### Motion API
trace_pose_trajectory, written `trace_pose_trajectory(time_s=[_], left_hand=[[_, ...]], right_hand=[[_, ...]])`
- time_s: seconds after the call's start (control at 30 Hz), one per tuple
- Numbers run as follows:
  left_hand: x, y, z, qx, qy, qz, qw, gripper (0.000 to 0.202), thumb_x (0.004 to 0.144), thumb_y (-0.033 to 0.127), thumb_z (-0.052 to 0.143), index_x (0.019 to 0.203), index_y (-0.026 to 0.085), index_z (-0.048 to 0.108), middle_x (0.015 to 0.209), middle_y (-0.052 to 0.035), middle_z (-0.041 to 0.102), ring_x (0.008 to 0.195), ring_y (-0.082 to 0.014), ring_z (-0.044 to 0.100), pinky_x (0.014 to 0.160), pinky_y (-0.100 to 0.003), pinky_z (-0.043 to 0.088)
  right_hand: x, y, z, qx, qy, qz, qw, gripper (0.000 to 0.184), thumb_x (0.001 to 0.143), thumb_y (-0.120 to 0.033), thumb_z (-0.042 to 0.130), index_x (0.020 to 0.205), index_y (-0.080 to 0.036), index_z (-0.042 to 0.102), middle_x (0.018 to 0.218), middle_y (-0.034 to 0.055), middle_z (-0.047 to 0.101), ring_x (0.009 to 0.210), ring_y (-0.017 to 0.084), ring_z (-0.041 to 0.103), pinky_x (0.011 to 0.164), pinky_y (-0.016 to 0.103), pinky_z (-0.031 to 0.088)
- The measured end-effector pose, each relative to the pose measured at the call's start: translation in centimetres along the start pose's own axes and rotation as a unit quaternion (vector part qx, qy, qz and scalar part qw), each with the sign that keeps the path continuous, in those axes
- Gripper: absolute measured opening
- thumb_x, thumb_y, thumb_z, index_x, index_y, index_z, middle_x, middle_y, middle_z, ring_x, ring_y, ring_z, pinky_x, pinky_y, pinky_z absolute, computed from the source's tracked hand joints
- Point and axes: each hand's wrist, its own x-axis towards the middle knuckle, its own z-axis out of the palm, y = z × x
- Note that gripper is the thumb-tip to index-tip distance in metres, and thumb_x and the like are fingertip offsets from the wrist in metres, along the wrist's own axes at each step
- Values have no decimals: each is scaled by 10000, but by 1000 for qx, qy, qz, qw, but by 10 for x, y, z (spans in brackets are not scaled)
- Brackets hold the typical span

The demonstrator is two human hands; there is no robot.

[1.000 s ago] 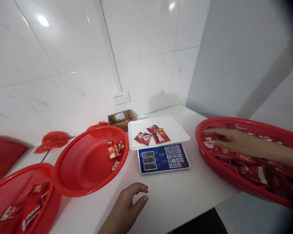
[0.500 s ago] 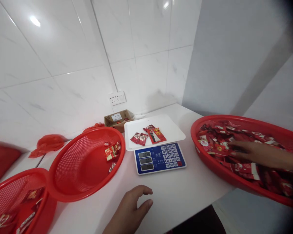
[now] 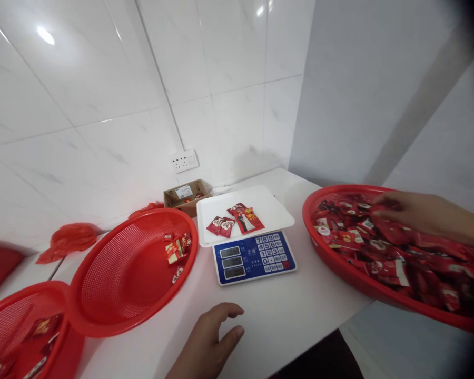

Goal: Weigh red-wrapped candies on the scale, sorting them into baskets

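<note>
My left hand hovers over the white table in front of a blue-and-white digital scale, thumb and forefinger apart, holding nothing. On the scale's white pan lie a few red wrapped packets, one with printed figures. My right hand is above the large red basket on the right, its fingers bent together over the heap of small red snack packets. What is between those fingers, if anything, blends into the red packets.
Left of the scale, a red perforated basket holds several packets along its right side. Another red basket stands nearer on the left. Behind are a small cardboard box and a red plastic bag, close to the tiled wall.
My right hand has lifted slightly and shifted toward the back of the right basket, its fingers drawn closer together. My left hand is nearly unmoved. The view has turned slightly to the right.
</note>
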Motion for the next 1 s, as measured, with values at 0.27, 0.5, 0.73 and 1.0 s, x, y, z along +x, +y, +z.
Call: trace_pose_trajectory(time_s=[0.27,0.5,0.73,1.0], left_hand=[[1,5,5,18,-9,8,1000,294,807,353,491,1074,261,572,1145,-18,591,1038,-193,523,882,-291,430],[-7,4,0,31,10,3,999,307,792,361,495,1074,272,576,1132,-17,609,1031,-200,539,875,-293,441],[-10,-12,2,15,55,15,998,302,782,383,510,1045,265,599,1081,-31,634,1002,-204,558,904,-319,430],[-9,-9,-6,0,17,3,1000,286,810,359,496,1070,266,574,1132,-15,598,1044,-194,520,910,-306,413]], right_hand=[[9,-127,14,368,-191,-39,909,220,761,-273,580,941,-152,549,830,68,659,681,135,609,674,274,466],[34,-219,83,477,-261,-45,838,135,698,-165,656,802,-149,572,709,37,632,635,115,582,595,245,478],[33,-221,81,492,-235,-58,836,142,689,-260,675,765,-205,568,777,29,638,677,129,572,647,296,494],[-27,-119,21,202,-111,-150,961,352,752,-462,507,971,-199,587,1026,78,644,908,226,591,806,362,460]])
